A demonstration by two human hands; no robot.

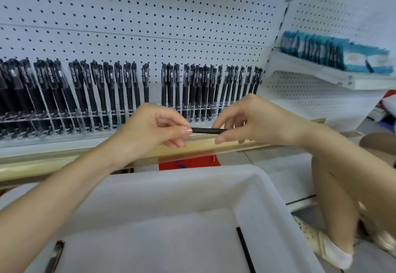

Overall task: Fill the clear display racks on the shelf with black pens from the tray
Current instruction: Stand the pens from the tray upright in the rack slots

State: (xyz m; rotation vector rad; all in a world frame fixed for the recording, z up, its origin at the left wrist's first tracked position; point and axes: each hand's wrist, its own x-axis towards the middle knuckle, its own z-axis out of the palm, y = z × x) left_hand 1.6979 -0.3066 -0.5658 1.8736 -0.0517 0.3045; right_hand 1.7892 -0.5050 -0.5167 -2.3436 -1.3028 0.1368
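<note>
White plastic tray [252, 178] sat nearest the head camera, below the shelf lip [203, 146]. Two loose pens showed in it: the right-wall pen [245, 249] and the lower-left pen [54, 255]. The second was blurred, and both ran off the bottom of the frame.

Clear racks [64, 120] ran along the shelf against the pegboard [150, 15]. The racked pens [120, 84] stood caps up, leaning back, in most slots.

The held pen [206, 131] lay level, just in front of the racks' lower edge and above the lip. The left hand [154, 127] pinched its left end with thumb and fingers curled. The right hand [252, 118] pinched its right end. Only the mid-barrel showed, as fingers hid both tips.

White print ran down the racked barrels but was too blurred to read. The blue packs [321, 47] on the side shelf at right were smeared, labels unreadable. A red item [188, 162] under the lip was mostly hidden by the tray rim.
</note>
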